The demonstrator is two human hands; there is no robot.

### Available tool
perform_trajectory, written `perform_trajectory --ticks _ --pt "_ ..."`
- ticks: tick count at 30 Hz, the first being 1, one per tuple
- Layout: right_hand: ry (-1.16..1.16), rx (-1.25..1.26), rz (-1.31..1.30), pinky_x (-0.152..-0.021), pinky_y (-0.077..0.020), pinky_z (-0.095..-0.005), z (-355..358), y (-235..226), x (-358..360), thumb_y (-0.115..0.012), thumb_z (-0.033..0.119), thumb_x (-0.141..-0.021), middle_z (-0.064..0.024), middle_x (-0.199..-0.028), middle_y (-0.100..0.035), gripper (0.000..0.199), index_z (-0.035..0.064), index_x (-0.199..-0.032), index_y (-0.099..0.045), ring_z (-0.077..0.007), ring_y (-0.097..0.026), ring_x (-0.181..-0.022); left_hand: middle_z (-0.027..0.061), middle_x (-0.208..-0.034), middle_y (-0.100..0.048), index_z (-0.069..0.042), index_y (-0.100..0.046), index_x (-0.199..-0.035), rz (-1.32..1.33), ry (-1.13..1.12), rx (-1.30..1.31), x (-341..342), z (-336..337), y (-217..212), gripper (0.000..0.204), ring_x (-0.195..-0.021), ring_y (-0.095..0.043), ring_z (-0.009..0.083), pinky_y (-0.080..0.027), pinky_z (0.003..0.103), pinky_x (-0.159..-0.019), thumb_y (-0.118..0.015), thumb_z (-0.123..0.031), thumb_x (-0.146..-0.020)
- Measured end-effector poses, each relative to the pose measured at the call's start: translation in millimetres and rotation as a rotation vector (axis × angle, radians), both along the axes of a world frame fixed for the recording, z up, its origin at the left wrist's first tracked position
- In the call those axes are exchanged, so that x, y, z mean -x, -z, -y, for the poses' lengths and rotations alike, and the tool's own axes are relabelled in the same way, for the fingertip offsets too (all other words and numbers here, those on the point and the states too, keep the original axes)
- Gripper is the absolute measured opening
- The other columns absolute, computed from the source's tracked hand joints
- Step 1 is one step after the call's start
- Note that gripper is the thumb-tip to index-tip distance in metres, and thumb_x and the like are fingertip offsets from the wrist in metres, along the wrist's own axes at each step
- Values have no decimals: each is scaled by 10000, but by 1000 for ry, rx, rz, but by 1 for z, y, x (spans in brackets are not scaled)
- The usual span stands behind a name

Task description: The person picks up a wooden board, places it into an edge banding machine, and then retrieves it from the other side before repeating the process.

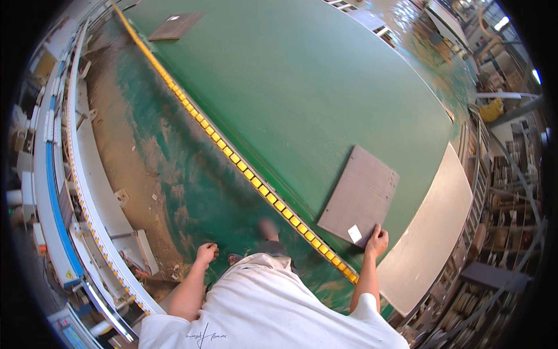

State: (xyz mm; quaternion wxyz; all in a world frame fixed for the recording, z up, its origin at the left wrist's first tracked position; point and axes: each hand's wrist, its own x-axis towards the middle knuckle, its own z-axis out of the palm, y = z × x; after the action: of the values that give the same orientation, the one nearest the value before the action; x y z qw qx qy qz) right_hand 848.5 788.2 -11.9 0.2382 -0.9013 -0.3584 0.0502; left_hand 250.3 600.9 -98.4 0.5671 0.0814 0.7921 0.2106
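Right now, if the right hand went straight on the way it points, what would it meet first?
The nearer brown panel: the right hand seems to touch its edge by the near right corner, though exact depth is unclear.

Exposure: moderate and fairly even across the green worktop (279,99), which shows a soft, pale sheen. Light sources: bright lamps (501,23) at the upper right, clipped to white. Shadows: dark and soft-edged on the floor (174,200) along the worktop's near side; the racking (514,232) at right is dim. Glare: whitish reflections on the shiny floor beyond the worktop's far edge. Focus: left hand (207,253), right hand (376,241) and grey-brown panel (361,192) are acceptably sharp; a rounded patch above the shirt (261,302) is blurred. Distortion: straight edges bow toward the rim; corners are black.
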Motion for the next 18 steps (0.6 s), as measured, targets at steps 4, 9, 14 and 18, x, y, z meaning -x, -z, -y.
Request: perform_trajectory --ticks 4,9,14,18 --pt "76 61 43 -639 -441 -458 22 17 -52 -597 536 -906 -176 -729 -609 575 -18 -755 -603 -323 -556 -670 67 -953 -691 -35 -669 -1101 -34 47 -50 -17 -28 -13 269 -744 -643 154 -501 311 -629 -612 -230 -924" --pt "135 195 -85 -700 -502 -452 44 12 -88 -500 621 -929 -203 -912 -712 689 -25 -1048 -709 -317 -630 -739 60 -936 -709 -45 -692 -1067 -109 4 -152 -18 -28 -13 280 -757 -661 159 -516 328 -695 -647 -250 -882" --pt "107 -134 -509 -933 -470 -423 83 25 -148 -450 574 -965 -243 -1250 -596 714 -38 -1322 -543 -324 -582 -1062 74 -836 -720 -61 -723 -1000 -163 5 -187 -13 4 6 299 -702 -677 168 -525 331 -694 -668 -311 -846" --pt "31 -59 -610 -938 -467 -420 38 -7 -89 -447 602 -955 -230 -1255 -591 771 -72 -1321 -523 -313 -575 -1073 85 -813 -713 -45 -724 -957 -119 -117 -150 8 61 28 298 -691 -675 175 -530 323 -671 -667 -317 -849"
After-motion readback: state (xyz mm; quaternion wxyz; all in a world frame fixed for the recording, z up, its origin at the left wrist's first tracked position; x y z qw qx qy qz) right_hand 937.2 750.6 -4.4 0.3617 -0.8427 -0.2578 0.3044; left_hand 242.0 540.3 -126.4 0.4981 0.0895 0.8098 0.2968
